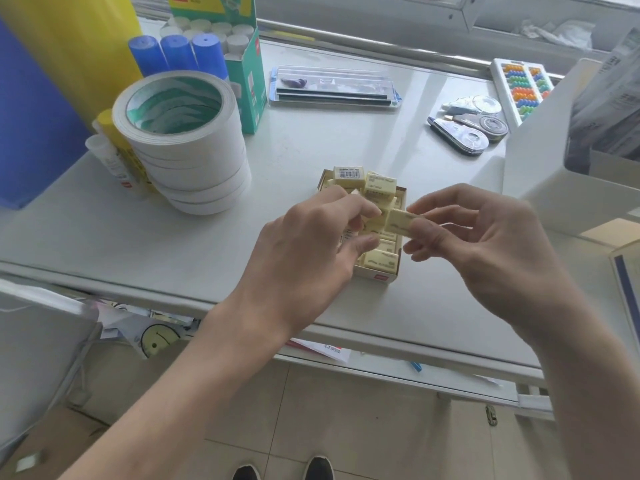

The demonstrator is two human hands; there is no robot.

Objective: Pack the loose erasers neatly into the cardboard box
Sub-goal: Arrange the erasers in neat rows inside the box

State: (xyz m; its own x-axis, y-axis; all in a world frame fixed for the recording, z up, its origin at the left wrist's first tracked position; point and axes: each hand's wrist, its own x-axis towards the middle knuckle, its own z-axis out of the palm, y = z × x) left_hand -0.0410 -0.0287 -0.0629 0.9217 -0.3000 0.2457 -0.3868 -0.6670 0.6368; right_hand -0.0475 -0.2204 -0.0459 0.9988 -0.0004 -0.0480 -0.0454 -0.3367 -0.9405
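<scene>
Right hand (485, 237) pinches one eraser (398, 220) above the cardboard box (377, 277); left hand (311, 244) apparently grips another inside. Lower it flat into a gap, aligned with neighbours.

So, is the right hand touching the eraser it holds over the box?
Touching. The head view shows the right hand pinching one pale yellow eraser between thumb and fingertips, above the cardboard box.

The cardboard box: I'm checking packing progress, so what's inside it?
The cardboard box holds pale yellow wrapped erasers, some piled loosely at the far end. The left hand covers the box's left side, hiding that part.
</scene>
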